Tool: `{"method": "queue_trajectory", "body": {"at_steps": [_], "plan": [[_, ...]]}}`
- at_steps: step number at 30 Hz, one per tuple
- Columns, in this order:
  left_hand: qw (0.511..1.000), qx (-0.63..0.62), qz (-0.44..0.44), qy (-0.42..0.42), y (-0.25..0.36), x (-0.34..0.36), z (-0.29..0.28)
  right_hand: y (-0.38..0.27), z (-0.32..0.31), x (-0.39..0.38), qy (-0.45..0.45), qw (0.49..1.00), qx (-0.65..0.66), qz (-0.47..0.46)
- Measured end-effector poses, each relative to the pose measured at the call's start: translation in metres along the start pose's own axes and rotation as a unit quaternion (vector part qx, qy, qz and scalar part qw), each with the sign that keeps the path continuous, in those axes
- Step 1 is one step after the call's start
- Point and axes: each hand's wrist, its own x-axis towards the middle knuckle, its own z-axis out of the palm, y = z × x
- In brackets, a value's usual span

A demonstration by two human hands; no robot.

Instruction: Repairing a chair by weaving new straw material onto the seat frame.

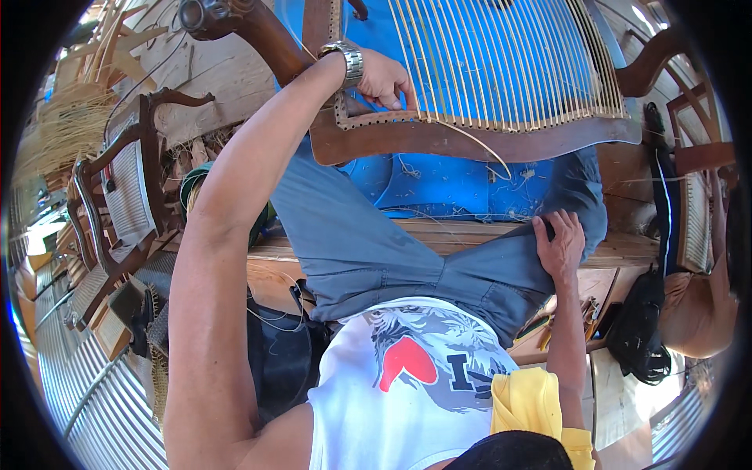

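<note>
Though cane spans most of the frame beyond the legs, its left side appears unstrung, left hand beside the leftmost strand, grip indeterminable, right hand slack, empty on the right leg.

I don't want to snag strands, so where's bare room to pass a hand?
Through the chair frame, between its left rail and the leftmost strand, beyond the left hand. Also over the littered blue sheet, between front rail and boards. Close-set strands crowd the frame's rest.
</note>
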Motion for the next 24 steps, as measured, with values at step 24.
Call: {"method": "queue_trajectory", "body": {"at_steps": [24], "plan": [[0.999,-0.008,0.03,0.029,0.005,0.0,0.001,0.0,0.002,0.006,0.043,0.999,-0.015,0.023]]}}
